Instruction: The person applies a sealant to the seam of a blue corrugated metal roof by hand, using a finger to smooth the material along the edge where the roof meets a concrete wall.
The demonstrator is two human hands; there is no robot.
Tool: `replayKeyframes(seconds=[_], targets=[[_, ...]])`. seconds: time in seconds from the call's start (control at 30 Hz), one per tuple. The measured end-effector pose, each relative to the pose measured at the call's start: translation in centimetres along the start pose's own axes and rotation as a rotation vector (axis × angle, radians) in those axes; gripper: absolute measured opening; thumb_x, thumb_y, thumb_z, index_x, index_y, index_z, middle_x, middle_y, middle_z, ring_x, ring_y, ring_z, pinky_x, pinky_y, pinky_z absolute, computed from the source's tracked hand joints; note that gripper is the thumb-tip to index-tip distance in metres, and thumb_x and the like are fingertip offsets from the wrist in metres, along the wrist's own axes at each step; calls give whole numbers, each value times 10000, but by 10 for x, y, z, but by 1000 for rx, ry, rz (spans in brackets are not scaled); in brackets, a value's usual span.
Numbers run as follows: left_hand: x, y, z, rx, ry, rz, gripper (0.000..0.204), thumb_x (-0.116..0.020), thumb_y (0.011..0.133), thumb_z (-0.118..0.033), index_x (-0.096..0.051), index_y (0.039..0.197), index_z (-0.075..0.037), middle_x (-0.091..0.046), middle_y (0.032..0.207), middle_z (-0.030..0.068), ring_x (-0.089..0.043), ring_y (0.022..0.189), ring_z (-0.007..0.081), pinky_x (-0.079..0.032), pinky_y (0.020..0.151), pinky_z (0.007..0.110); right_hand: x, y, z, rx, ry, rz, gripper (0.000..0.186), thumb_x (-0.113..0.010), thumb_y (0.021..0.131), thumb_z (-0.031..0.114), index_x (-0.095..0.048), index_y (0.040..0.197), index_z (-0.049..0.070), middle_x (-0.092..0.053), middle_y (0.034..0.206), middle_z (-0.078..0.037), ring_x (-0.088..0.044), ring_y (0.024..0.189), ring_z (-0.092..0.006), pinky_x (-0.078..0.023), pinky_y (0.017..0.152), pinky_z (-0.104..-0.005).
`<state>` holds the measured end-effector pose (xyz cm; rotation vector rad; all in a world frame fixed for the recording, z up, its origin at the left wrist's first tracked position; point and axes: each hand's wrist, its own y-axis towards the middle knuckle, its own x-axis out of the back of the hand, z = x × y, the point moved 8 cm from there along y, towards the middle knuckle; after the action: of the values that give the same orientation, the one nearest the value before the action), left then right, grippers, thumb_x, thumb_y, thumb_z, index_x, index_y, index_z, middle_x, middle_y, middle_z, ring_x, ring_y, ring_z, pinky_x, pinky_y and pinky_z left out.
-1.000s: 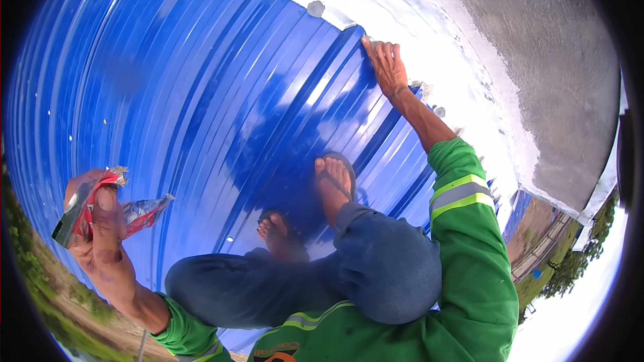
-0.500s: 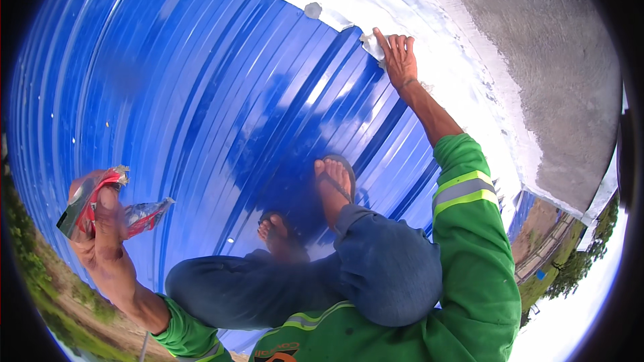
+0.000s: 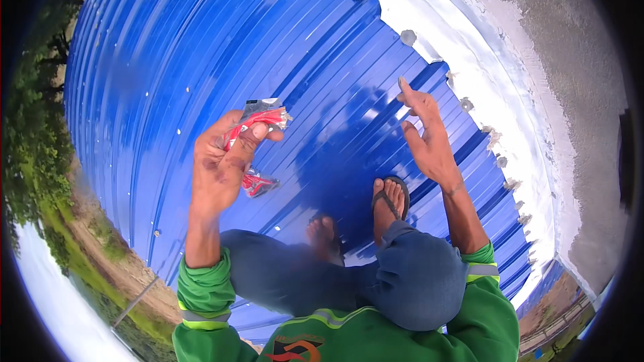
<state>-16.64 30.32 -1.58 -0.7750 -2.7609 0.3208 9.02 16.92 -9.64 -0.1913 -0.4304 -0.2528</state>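
My left hand is closed around a crumpled red-and-clear plastic wrapper. One end sticks out above the thumb, and another red piece hangs below the hand; what the wrapper contains, if anything, I cannot make out. My right hand is in the air with its fingers apart, holding nothing. Below both hands lies the blue ribbed metal roof sheet. A white, ragged-edged strip covers the roof's edge along the wall, to the right of my right hand.
A grey rendered wall rises on the right beside the strip. My sandalled feet rest on the roof's ribs. Grey dabs dot the strip's edge. Trees and ground show beyond the roof's left edge.
My right hand has left the white strip and moved back toward me. My left hand, with the wrapper, has come up and inward to the right. The view has shifted too.
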Motion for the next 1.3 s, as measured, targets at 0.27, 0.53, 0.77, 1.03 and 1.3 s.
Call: replayKeyframes(seconds=[0.27,0.53,0.77,1.03,1.3], targets=[[8,6,13,152,2,-75,188,-685,924,-177,-699,1023,-17,-725,821,61,-455,493,8,-339,439,190,-71,25,84,166,487,380,656,-508,825,-70,-478,1449,132,-508,1296,-124,-473,1195,-233,-380,1025,-357],[2,18,13,128,-146,-65,343,-583,989,-309,-628,1157,-14,-630,782,6,-468,616,64,-402,590,240,-120,30,45,27,616,339,819,-613,919,112,-127,1578,125,-521,1349,-149,-494,1227,-237,-385,1032,-370],[-12,37,28,55,-632,-62,523,-579,987,-309,-434,1380,4,-619,1057,83,-586,942,156,-491,853,321,-145,19,30,-202,716,450,970,-658,917,160,60,1564,78,-677,1125,-153,-600,1035,-189,-411,987,-336],[-57,35,35,-13,-306,208,577,-618,943,-76,-347,1435,55,-531,1364,201,-541,1259,255,-451,1051,398,-104,30,44,-234,730,81,935,-630,920,58,51,1561,65,-671,867,-54,-559,774,-56,-461,728,-245],[-49,39,42,70,-241,118,371,-550,1001,-144,-515,1323,37,-692,1104,148,-678,1001,201,-553,859,322,-110,27,50,-201,824,84,878,-563,955,46,73,1560,75,-693,886,-76,-601,784,-69,-481,761,-239]])
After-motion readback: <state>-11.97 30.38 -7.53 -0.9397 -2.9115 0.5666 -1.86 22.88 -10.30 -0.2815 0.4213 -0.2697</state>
